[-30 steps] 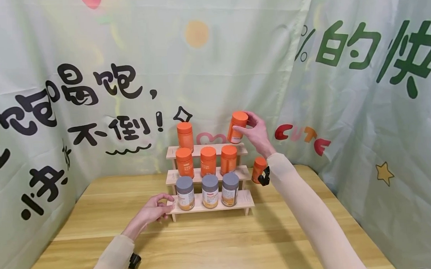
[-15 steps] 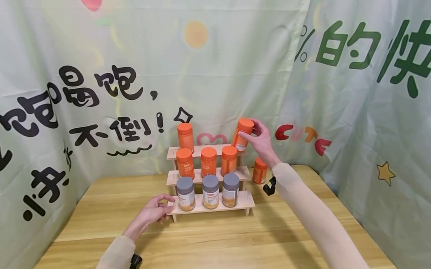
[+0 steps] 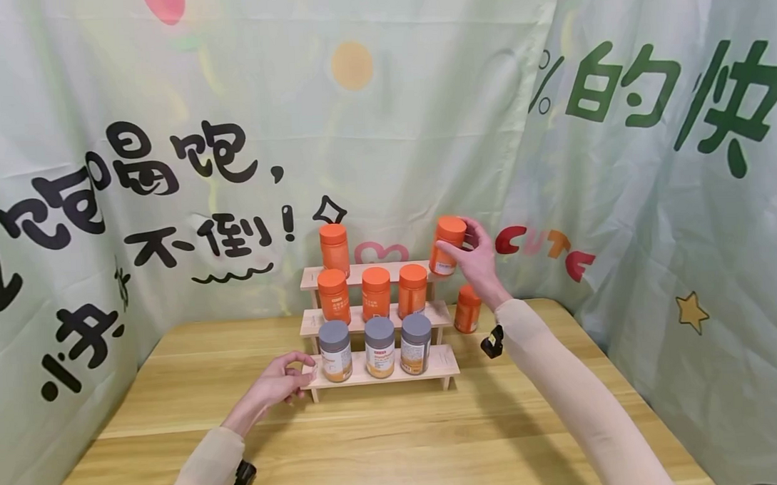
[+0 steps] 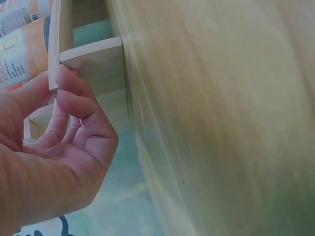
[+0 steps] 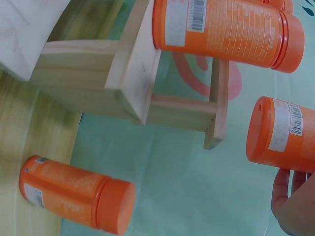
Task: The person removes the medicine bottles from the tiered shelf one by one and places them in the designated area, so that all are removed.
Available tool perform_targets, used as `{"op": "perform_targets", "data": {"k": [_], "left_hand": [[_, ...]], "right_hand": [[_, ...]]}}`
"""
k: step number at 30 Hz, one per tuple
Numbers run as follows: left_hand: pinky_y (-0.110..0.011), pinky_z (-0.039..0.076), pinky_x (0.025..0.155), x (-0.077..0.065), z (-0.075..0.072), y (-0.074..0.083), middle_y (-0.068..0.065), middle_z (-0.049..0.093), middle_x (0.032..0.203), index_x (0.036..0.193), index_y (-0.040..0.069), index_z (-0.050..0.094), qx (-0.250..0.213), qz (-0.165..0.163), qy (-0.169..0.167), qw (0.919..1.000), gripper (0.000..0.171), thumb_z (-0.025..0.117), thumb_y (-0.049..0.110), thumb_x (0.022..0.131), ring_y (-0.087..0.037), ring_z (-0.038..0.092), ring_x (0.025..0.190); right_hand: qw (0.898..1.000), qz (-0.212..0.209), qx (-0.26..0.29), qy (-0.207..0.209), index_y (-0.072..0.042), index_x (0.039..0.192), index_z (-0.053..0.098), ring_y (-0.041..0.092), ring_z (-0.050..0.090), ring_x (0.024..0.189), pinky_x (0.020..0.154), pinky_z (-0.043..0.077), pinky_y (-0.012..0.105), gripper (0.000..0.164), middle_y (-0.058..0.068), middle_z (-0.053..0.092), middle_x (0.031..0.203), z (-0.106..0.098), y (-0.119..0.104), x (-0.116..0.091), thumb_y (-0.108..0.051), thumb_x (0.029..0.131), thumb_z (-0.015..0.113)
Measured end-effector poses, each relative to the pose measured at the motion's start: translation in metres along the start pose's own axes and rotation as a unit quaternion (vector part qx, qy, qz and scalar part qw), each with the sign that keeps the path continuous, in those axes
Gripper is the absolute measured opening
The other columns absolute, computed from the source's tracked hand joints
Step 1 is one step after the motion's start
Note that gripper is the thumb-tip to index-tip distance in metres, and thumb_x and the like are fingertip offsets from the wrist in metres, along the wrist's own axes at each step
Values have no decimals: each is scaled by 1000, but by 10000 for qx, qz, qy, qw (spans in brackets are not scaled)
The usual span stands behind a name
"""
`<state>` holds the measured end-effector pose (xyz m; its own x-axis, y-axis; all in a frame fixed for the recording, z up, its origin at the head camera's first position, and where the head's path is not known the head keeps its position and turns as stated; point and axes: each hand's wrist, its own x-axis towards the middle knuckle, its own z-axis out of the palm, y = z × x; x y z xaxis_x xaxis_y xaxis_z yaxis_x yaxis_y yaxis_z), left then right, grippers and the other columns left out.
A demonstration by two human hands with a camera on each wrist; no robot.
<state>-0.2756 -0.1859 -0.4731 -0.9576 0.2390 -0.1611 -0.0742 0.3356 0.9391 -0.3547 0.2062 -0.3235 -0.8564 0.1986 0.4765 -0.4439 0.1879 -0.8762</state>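
Note:
In the head view my right hand [image 3: 479,257] grips an orange bottle [image 3: 448,246] with an orange cap, held near the right end of the top shelf [image 3: 389,272]. A gap shows between its base and that shelf's end in the right wrist view. My left hand [image 3: 277,378] pinches the left end of the bottom shelf [image 3: 361,382], thumb and fingers on the board's edge in the left wrist view. One orange bottle [image 3: 334,251] stands at the left of the top shelf. Three more orange bottles [image 3: 376,293] line the middle shelf, and three grey-capped jars [image 3: 380,348] line the bottom one.
Another orange bottle [image 3: 467,311] stands on the wooden table [image 3: 370,450], just right of the three-tier rack. Behind and on both sides hangs a pale green printed cloth [image 3: 423,127]. A black wrist camera [image 3: 493,342] hangs under the right sleeve.
My right hand has moved rightward and slightly down with the orange bottle, from over the top shelf to its right end. The left hand keeps its hold on the bottom shelf.

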Motion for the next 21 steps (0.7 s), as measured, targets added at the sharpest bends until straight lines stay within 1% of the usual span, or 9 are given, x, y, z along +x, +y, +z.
{"op": "perform_targets", "data": {"k": [5, 10, 15, 21], "left_hand": [[-26, 45, 50, 0, 0, 1, -5, 57, 72, 119, 7, 56, -29, -27, -4, 10000, 33, 69, 16, 89, -18, 58, 61], [-26, 45, 50, -1, 0, 1, -4, 57, 72, 119, 8, 57, 15, -61, 24, 10000, 33, 70, 17, 89, -19, 59, 62], [-26, 45, 50, -2, 1, 3, -4, 56, 73, 119, 8, 57, 10, -101, 48, 9999, 33, 70, 16, 89, -19, 59, 63], [-27, 45, 50, -2, 1, 3, -4, 56, 73, 118, 9, 57, -1, -123, 52, 9999, 33, 69, 16, 89, -19, 59, 62]], "right_hand": [[9996, 59, -250, -133, -19, 136, 52, 19, 53, 114, 98, 46, 33, 62, 5, 58, 129, -9, 6, -2, -29, 82, 80], [9993, 170, -312, -121, -20, 138, 53, 20, 53, 113, 93, 48, 29, 62, 6, 58, 129, -17, 14, -3, -29, 83, 80], [9989, 284, -370, -64, -20, 140, 51, 18, 52, 112, 92, 47, 27, 63, 6, 58, 129, -26, 18, -6, -30, 84, 78], [9987, 371, -336, -46, -21, 140, 51, 16, 50, 110, 89, 46, 27, 64, 0, 57, 124, -36, 22, -7, -32, 84, 78]]}}
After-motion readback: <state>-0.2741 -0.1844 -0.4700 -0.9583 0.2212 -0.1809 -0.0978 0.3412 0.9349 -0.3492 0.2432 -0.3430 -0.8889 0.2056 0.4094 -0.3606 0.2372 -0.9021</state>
